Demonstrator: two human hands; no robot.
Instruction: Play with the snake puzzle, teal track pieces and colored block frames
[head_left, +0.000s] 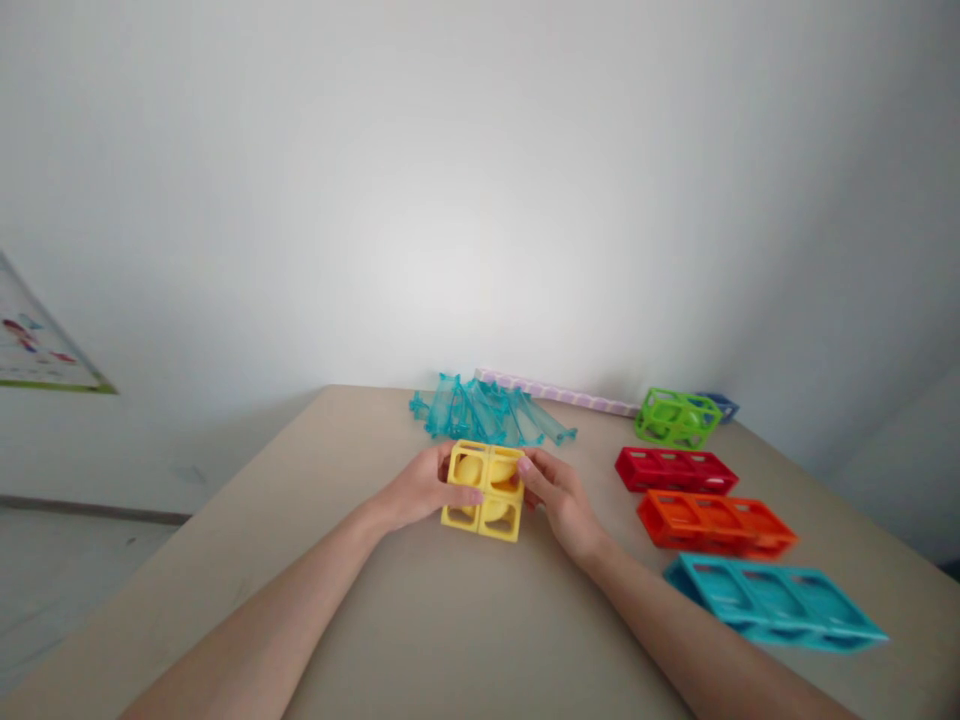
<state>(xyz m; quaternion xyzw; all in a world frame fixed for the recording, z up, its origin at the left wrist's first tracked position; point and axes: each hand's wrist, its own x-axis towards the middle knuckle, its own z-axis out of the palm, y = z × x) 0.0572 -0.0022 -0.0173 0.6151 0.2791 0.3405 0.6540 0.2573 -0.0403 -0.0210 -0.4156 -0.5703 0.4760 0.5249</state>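
Note:
A yellow block (486, 492) made of open-sided cubes, two by two on the side facing me, is held over the middle of the table. My left hand (424, 488) grips its left side, thumb across the front. On the right side my right hand (556, 492) holds it too, the thumb at the upper corner and the other fingers partly hidden behind. Rounded yellow shapes show inside the cube openings. Just beyond the block lies a pile of translucent teal track pieces (480, 408).
To the right on the table (465, 640) lie a red block (675, 470), an orange block (716, 522) and a turquoise block (776, 600). Farther back stand a green block (677, 418) and a blue one (718, 406). A purple-and-white patterned strip (555, 391) runs along the wall.

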